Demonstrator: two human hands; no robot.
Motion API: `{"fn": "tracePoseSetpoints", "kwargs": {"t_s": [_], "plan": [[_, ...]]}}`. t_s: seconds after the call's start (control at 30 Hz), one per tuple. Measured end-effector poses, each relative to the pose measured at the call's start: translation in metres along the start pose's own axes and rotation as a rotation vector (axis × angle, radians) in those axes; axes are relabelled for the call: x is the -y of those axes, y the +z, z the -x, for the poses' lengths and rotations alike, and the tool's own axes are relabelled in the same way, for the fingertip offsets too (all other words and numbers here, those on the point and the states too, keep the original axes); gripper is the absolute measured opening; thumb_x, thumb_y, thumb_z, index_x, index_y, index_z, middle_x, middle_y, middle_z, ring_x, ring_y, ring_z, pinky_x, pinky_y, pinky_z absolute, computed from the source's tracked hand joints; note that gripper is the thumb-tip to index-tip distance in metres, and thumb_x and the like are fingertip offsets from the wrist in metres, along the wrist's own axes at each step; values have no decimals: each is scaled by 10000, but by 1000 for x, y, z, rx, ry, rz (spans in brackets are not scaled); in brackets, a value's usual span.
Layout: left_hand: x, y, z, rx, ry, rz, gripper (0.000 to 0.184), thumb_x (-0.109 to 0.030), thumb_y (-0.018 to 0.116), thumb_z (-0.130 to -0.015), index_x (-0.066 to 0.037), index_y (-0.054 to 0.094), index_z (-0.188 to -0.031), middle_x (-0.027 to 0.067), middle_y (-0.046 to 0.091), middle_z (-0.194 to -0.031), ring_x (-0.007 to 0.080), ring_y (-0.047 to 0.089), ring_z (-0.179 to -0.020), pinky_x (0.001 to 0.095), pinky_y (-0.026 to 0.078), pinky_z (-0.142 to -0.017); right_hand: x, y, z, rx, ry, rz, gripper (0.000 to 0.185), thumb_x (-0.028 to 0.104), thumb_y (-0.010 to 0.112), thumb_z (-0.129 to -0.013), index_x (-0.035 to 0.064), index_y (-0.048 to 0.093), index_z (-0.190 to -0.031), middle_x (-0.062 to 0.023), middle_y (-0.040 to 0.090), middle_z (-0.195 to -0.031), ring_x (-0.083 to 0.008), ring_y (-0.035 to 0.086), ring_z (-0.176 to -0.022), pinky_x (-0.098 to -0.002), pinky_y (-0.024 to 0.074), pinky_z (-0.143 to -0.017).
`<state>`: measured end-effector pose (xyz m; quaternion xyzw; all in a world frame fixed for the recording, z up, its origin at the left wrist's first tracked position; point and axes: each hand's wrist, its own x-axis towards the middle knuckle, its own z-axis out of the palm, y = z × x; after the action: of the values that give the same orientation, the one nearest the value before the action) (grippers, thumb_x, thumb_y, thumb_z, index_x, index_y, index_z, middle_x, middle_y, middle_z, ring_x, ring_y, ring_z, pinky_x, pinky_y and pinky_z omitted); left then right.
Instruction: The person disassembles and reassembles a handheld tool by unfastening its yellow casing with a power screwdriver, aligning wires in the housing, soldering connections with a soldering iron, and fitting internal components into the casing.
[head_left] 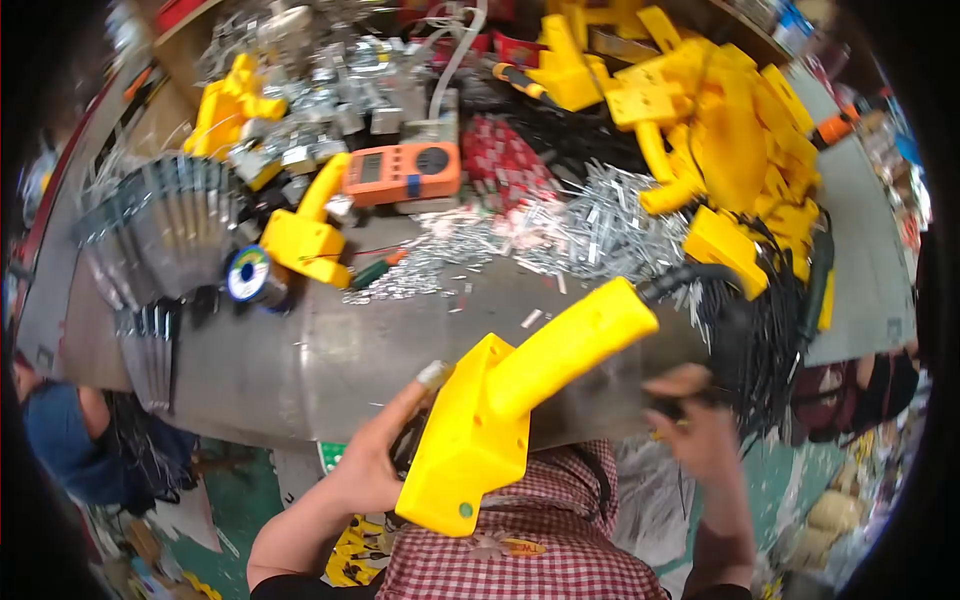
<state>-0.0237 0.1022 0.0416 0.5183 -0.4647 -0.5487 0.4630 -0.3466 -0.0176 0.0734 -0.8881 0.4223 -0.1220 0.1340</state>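
My left hand (372,462) grips a yellow plastic tool housing (500,410) by its boxy end, in front of my checked apron (520,570). Its thick handle slants up to the right, and a black cable (700,278) comes out of the handle's end. To the right of the housing, my right hand (705,440) is blurred by motion. Its fingers are curled around something dark that I cannot make out. Beyond the housing lies the metal worktop (390,370).
Yellow housings (730,130) pile up at the back right, above black cables (775,350). Small metal parts (610,225) lie mid-table. Further left are an orange multimeter (405,172), another yellow housing (300,240), a solder spool (252,275) and bagged parts (165,230). People sit at both sides.
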Motion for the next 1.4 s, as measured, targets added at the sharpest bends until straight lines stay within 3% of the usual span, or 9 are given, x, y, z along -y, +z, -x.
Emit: {"fn": "tracePoseSetpoints", "kwargs": {"t_s": [0.13, 0.37, 0.43, 0.63, 0.93, 1.07, 1.13, 1.27, 1.4], "plan": [[25, -16, 19, -180, 39, -58, 899, -121, 790, -712, -9, 268, -1436, 133, 496, -1322, 193, 491, -1202, 332, 356, -1031, 28, 75, -108, 140, 20, -623, 213, 190, 656, -820, 14, 592, -922, -83, 624, -868, -146, 601, -765, -286, 480, -692], [24, -45, 31, -516, -93, -85, 537, -170, 742, -726, -14, 535, -1196, 117, 556, -1164, 213, 552, -1067, 341, 435, -914, 84, 64, -299, -151, -95, -794, 220, 177, 619, -843, -15, 607, -950, -90, 629, -733, -134, 588, -584, -272, 468, -559], [10, -51, 26, -547, -62, -675, 669, -198, 764, -668, -21, 490, -1251, 169, 471, -1248, 301, 478, -1159, 391, 396, -956, 89, 76, -324, -149, -89, -836, 217, 174, 615, -842, -13, 621, -952, -97, 634, -713, -130, 600, -568, -262, 475, -537], [14, -68, -1, -662, 410, -475, 746, -156, 750, -635, -126, 432, -1309, 218, 355, -1349, 398, 412, -1214, 435, 364, -989, 97, 80, -334, -163, -56, -545, 273, 217, 644, -816, -21, 636, -949, -144, 641, -669, -187, 636, -575, -307, 481, -559], [19, -93, -18, -446, 552, -342, 463, -130, 774, -673, -137, 519, -1061, 195, 396, -1360, 367, 445, -1210, 425, 369, -984, 93, 102, -317, -222, -69, -611, 208, 153, 651, -790, -20, 633, -904, -163, 640, -825, -278, 633, -769, -343, 475, -719], [28, -98, -21, -441, 604, -258, 467, -92, 757, -680, -134, 520, -1080, 195, 385, -1367, 369, 440, -1220, 428, 365, -995, 96, 63, -304, -112, -284, 57, 219, 166, 664, -787, -20, 640, -900, -204, 637, -865, -341, 623, -824, -392, 477, -749], [34, -95, -24, -452, 614, -197, 474, -80, 752, -679, -134, 521, -1090, 195, 379, -1371, 370, 437, -1225, 430, 362, -1000, 156, 27, -286, 86, -155, 32, 221, 170, 660, -793, -14, 638, -913, -192, 637, -823, -339, 628, -820, -415, 482, -729], [42, -98, -28, -411, 636, -189, 441, -197, 742, -734, -161, 509, -1106, 215, 326, -1389, 361, 419, -1236, 438, 342, -1009, 240, 85, -324, 83, -707, -127, 159, 127, 619, -822, -3, 630, -912, -156, 655, -828, -344, 635, -796, -434, 489, -711], [41, -97, -27, -431, 660, -208, 442, -199, 735, -741, -156, 502, -1114, 220, 328, -1384, 360, 429, -1227, 445, 355, -1000, 279, 167, -386, 128, -528, 140, 236, 164, 664, -785, 8, 611, -953, -202, 638, -930, -385, 610, -866, -451, 493, -760]]}}
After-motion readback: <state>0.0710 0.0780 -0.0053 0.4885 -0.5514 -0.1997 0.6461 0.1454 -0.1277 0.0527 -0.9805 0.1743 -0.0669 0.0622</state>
